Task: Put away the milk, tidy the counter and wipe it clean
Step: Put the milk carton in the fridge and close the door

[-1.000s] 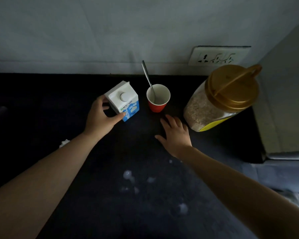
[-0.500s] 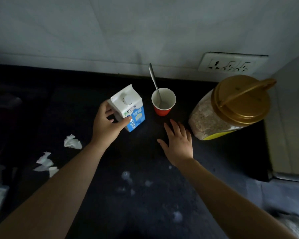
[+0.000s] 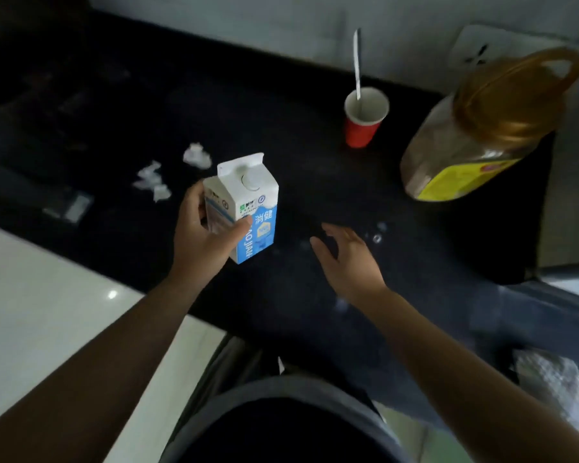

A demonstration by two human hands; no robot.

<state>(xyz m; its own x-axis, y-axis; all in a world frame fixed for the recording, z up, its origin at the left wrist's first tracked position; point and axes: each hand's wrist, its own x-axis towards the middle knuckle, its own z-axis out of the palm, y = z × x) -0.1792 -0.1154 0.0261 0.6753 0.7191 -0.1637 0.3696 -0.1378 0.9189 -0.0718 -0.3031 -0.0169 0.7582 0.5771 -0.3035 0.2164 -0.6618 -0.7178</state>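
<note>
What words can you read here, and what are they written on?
"消健": white characters on the blue panel of the milk carton.
"O JIAN": sideways letters below them on the carton; the start is hidden behind the thumb of the left hand, so this reading is unsure.
Small print elsewhere on the carton: too blurred to read.
Yellow label on the jar: too blurred to read.
</note>
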